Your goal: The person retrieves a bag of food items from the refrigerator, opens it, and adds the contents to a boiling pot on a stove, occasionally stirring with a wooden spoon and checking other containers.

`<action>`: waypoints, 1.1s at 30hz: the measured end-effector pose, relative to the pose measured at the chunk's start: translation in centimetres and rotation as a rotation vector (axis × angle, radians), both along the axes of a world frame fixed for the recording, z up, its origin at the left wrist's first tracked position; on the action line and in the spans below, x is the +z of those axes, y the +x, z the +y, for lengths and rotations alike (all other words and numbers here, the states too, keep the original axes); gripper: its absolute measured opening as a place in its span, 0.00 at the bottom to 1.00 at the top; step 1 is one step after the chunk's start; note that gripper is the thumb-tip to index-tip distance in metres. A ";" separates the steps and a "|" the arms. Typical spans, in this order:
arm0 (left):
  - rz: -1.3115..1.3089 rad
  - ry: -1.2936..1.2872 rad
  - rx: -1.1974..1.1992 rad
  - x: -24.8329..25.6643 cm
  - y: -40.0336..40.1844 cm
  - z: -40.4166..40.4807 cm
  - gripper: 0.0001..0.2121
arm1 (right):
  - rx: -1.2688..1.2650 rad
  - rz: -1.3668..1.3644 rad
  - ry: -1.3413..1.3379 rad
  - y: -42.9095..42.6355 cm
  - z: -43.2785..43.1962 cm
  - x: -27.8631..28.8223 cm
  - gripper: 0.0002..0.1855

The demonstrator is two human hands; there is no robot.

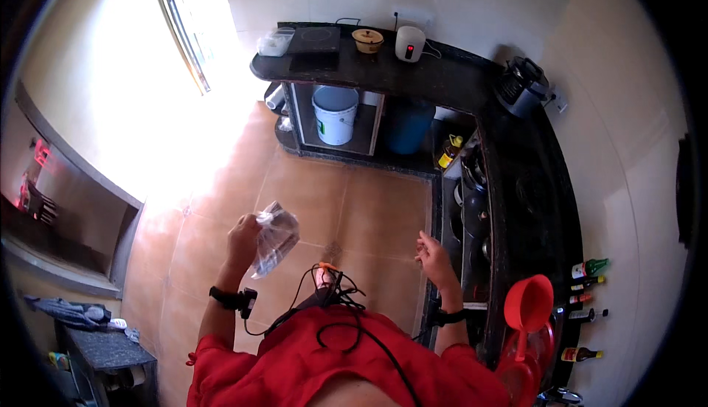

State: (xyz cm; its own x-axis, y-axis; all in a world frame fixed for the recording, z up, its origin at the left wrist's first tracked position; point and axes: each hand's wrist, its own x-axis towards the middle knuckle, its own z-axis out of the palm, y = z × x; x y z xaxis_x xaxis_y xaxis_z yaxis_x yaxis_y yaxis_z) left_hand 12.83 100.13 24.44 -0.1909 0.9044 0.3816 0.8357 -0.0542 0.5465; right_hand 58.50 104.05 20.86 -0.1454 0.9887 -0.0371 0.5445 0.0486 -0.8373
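My left hand [244, 239] grips the gathered top of a clear plastic bag [276, 236], which hangs to the right of the fist above the tiled floor. Something inside the bag cannot be made out. Held away from my body on the other side, my right hand [434, 257] has loosely curled fingers with nothing between them. It is left of the shelves under the counter, touching nothing that I can see. Black cables [354, 302] lie over the front of my red shirt, and each wrist has a dark band.
A dark counter [453, 83] bends round ahead and right, bearing an induction cooker [315, 39], a lidded pot [368, 40], a white appliance [410, 43] and an electric pressure cooker [520, 86]. Below stands a white bucket [334, 115]. A red dipper [528, 304] and several bottles are at right.
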 end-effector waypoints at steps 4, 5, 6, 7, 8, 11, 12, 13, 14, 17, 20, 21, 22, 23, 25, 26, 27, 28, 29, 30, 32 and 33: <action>0.015 -0.032 -0.102 -0.2 -2.1 9.7 0.05 | -0.006 -0.119 0.044 -1.8 6.7 0.7 0.21; -0.001 -0.024 -0.141 -0.3 -2.3 11.9 0.05 | -0.022 -0.108 0.046 -2.4 7.6 0.6 0.20; -0.016 -0.017 -0.180 -0.3 -2.5 14.0 0.05 | -0.038 -0.097 0.048 -2.9 8.7 0.7 0.20; -0.006 -0.020 -0.185 -0.1 -2.6 16.3 0.05 | -0.043 -0.096 0.036 -3.2 9.9 1.0 0.20; -0.009 -0.037 -0.193 0.2 -2.7 18.6 0.05 | -0.055 -0.104 -0.024 -3.5 10.8 1.7 0.21; -0.030 -0.021 -0.233 0.7 -2.8 25.4 0.05 | -0.080 -0.101 -0.142 -3.3 14.4 1.4 0.22; -0.057 -0.035 -0.249 1.2 -2.6 27.6 0.05 | -0.090 -0.086 -0.191 -3.1 15.8 1.0 0.22; -0.083 -0.049 -0.264 1.4 -2.4 29.8 0.05 | -0.092 -0.088 -0.201 -2.9 17.2 0.7 0.22; -0.083 -0.049 -0.265 1.8 -2.2 32.1 0.05 | -0.115 -0.110 -0.133 -2.6 19.1 0.6 0.20; -0.063 -0.051 -0.318 2.4 -1.2 38.7 0.05 | -0.171 -0.118 -0.038 -2.0 24.5 0.2 0.19; -0.012 -0.057 -0.361 3.7 -0.1 44.9 0.05 | -0.199 -0.111 -0.067 -1.6 30.3 0.7 0.20; -0.017 -0.081 -0.371 3.6 0.1 47.2 0.05 | -0.197 -0.122 -0.120 -1.5 32.1 0.9 0.21; -0.016 -0.092 -0.367 3.8 0.4 49.0 0.05 | -0.193 -0.119 -0.131 -1.3 33.6 0.8 0.21; -0.006 -0.091 -0.379 4.0 0.8 50.9 0.05 | -0.181 -0.119 -0.151 -1.0 35.3 0.8 0.21; 0.043 -0.109 -0.381 4.3 1.6 55.0 0.05 | -0.170 -0.118 -0.174 -0.5 38.7 1.1 0.21; 0.041 -0.121 -0.377 4.2 1.6 56.9 0.05 | -0.160 -0.113 -0.151 -0.6 40.2 1.2 0.21; 0.059 -0.086 -0.393 4.0 1.7 58.9 0.05 | -0.152 -0.112 -0.123 -0.5 41.4 1.3 0.21; 0.076 -0.051 -0.411 3.8 1.9 60.7 0.05 | -0.152 -0.116 -0.132 -0.4 42.4 1.2 0.21; 0.074 -0.097 -0.408 3.7 1.9 62.5 0.05 | -0.158 -0.139 -0.141 -0.4 43.5 1.0 0.20; 0.072 -0.100 -0.411 3.5 2.1 64.5 0.05 | -0.166 -0.161 -0.150 -0.5 44.5 0.8 0.20; 0.086 -0.116 -0.454 3.2 2.7 68.4 0.04 | -0.187 -0.131 -0.141 -0.8 46.1 0.7 0.20; 0.055 -0.149 -0.470 3.2 2.9 70.2 0.04 | -0.205 -0.099 -0.127 -1.0 46.7 0.7 0.19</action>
